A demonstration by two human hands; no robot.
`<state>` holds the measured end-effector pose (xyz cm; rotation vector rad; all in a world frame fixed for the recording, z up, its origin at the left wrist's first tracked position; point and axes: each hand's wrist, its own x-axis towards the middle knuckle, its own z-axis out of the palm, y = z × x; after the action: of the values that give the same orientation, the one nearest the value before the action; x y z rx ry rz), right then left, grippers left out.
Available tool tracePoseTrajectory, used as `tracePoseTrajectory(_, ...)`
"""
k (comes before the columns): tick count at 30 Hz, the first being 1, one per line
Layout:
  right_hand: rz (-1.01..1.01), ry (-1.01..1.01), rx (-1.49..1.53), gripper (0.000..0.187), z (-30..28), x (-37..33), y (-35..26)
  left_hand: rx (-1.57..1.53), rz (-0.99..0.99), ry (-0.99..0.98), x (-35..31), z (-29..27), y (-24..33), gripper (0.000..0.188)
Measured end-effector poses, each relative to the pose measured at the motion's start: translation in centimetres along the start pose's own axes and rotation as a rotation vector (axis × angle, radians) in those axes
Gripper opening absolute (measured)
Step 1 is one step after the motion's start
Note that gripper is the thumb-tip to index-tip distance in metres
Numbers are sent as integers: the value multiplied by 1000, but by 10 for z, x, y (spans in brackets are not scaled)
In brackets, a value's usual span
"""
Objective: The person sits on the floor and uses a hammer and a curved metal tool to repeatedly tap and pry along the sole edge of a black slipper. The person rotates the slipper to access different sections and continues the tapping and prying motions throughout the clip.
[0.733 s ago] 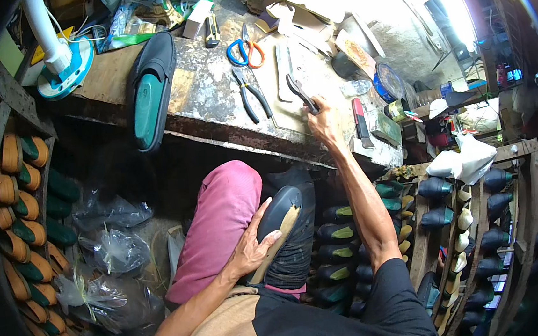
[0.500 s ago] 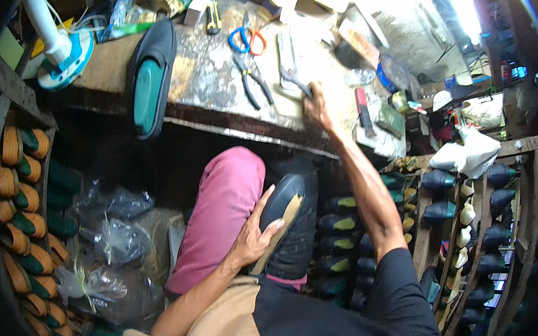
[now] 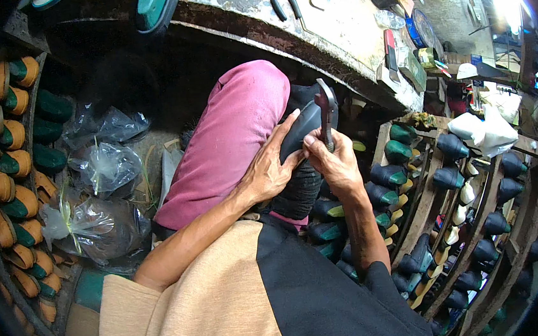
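Observation:
A dark shoe [image 3: 305, 121] rests on my lap, over the dark-clad leg beside my pink-clad knee. My left hand [image 3: 270, 171] steadies it, fingers along one side and thumb across the near end. Just to the right, my right hand [image 3: 334, 156] is closed around the handle of dark metal lasting pliers [image 3: 326, 102]. Their curved head points up, over the shoe's right side in this view; whether it touches the shoe I cannot tell.
The workbench [image 3: 241, 33] spans the far side, carrying black-handled pliers [image 3: 282, 0], a red-handled knife [image 3: 390, 52] and a green-soled shoe [image 3: 156, 8] at its edge. Shoe racks stand left [image 3: 37, 131] and right [image 3: 406, 204]. Clear plastic bags [image 3: 106, 169] lie left of my legs.
My right hand has lifted the lasting pliers off the workbench and brought them over to the shoe. The shoe has turned in my left hand, and the view has tilted down toward my lap.

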<state>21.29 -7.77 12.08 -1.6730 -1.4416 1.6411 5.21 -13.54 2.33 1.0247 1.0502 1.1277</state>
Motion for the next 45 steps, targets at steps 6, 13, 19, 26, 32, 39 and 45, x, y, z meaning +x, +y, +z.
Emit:
tracePoseTrajectory(6, 28, 25, -144, 20, 1, 6, 8, 6, 6, 11, -1, 2, -1, 86)
tracePoseTrajectory(13, 17, 44, -195, 20, 9, 1, 5, 55, 46, 19, -3, 0, -5, 87)
tracePoseTrajectory(19, 11, 20, -306, 23, 12, 2, 3, -12, 15, 6, -3, -1, -9, 85)
tracePoseTrajectory(26, -91, 58, -410, 36, 32, -72, -32, -5, 94, 0, 1, -11, -16, 83)
tracePoseTrajectory(32, 78, -22, -652, 28, 47, -55, -46, -6, 107, -38, 0, -10, -17, 85)
tracePoseTrajectory(39, -388, 154, -253, 30, 47, -88, -37, 17, 52, -35, 1, -13, -19, 86)
tracePoseTrajectory(45, -189, 88, -485, 23, 44, -57, 10, 104, 201, -31, 4, -18, -19, 83)
